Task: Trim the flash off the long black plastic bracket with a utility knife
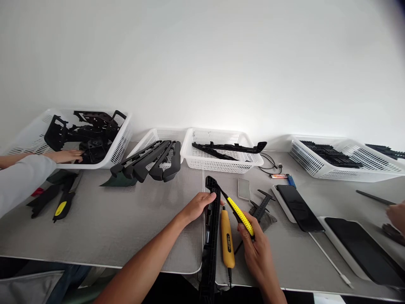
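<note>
My left hand (200,205) grips a long black plastic trim part (211,242) near its upper end, holding it upright over the table's front edge. In my right hand (257,249) is a yellow and black utility knife (240,215), its tip close to the trim part's upper end; I cannot tell if the blade touches. Between my hands lies a yellow corded pen-shaped tool (227,238). Just beyond my right hand rests a black caliper (262,206), and a small grey rectangular piece (244,188) lies to its left.
White baskets (221,164) with black parts line the wall. At left, a co-worker's hand (68,156) reaches into a basket; another knife (65,202) lies nearby. Two phones on white boxes (300,207), a cable (330,259) and another person's hand (397,215) are at right.
</note>
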`<state>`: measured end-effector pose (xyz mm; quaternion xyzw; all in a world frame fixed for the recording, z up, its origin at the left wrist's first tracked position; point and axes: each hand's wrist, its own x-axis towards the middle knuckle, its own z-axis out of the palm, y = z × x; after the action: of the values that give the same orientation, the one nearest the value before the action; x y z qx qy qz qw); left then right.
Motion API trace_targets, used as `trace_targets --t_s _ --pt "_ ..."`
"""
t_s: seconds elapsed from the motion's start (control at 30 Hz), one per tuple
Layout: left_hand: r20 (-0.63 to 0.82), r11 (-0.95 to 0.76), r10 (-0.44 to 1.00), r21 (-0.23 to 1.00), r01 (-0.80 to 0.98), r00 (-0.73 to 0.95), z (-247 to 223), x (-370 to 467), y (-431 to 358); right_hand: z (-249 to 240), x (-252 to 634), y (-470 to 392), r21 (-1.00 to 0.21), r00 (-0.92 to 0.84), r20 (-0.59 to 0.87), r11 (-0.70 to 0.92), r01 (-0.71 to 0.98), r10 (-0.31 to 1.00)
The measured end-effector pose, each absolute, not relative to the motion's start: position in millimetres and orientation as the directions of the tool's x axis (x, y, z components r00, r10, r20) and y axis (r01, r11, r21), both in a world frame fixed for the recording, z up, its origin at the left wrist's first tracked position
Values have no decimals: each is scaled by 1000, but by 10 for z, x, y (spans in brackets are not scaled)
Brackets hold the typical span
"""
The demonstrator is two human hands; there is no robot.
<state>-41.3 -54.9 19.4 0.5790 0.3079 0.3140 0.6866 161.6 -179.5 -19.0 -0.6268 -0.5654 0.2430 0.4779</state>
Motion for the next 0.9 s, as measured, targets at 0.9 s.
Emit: trace_targets --t_s 0.9 --pt "-78 130 798 990 -44 598 221 -395 -589 -218 1607 -1784 -870 223 237 104 482 946"
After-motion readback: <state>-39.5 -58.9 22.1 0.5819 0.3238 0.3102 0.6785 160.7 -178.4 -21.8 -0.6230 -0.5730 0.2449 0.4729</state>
